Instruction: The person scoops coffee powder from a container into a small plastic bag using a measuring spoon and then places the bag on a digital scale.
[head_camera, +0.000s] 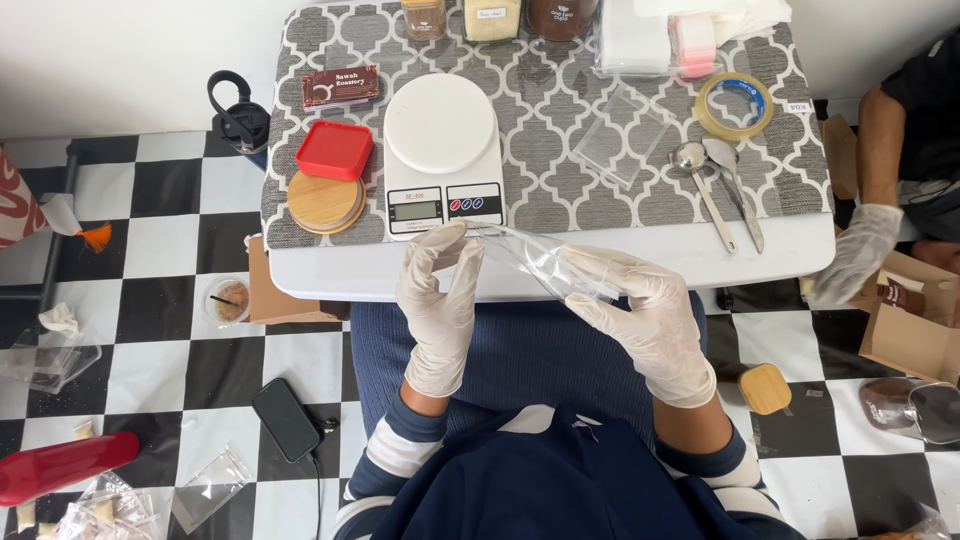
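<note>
The person sits in a dark blue top with striped sleeves, and both hands wear thin white gloves. The left hand (438, 300) pinches one end of a clear plastic bag (545, 262) between thumb and fingers, with the other fingers standing up. The right hand (650, 320) grips the other end of the same bag, fingers curled around it. The bag is stretched flat between the two hands, just in front of the white kitchen scale (443, 150), over the near edge of the white table (600, 262).

The scale sits on a grey patterned mat (560, 190). Just left of the scale lie a round wooden lid (326, 203) and a red square lid (335, 150), with the red one resting partly on the wooden one. Behind those is a small brown packet (340, 87). To the right of the scale is a clear plastic box (622, 140), then two metal spoons (722, 185) side by side, and a roll of tape (735, 105) behind the spoons. Jars (490, 18) stand at the far edge behind the scale.

Far right of the scale, another person's gloved hand (858, 250) reaches down near a brown cardboard box (915, 335). On the checked floor, left of the scale, lies a black phone (286, 418).
</note>
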